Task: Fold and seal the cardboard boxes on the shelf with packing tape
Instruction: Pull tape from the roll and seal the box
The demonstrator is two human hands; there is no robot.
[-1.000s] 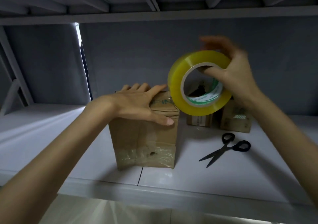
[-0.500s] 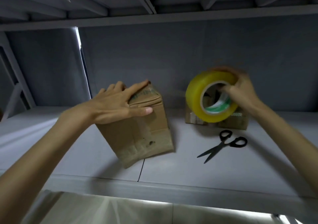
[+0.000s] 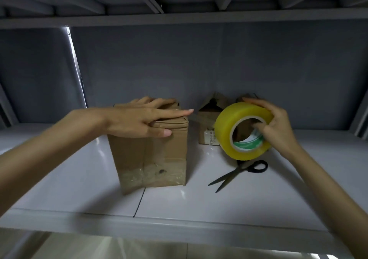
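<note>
Matt brown cardboard box [image 3: 151, 155] — glossy yellow plastic tape roll [image 3: 242, 130] — smooth, shiny white shelf [image 3: 199, 203].

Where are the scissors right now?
In the head view, the scissors lie open on the white shelf, right of the cardboard box and just below the tape roll.

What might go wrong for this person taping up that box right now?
1. The left hand lies flat on the box flaps; if it lifts before tape goes on, they may spring open.
2. The right hand holds the tape roll off to the side, with no loose strip showing; finding the end one-handed could be fiddly.
3. The scissors lie open just beneath the roll, so a downward reach might catch the blades.
</note>
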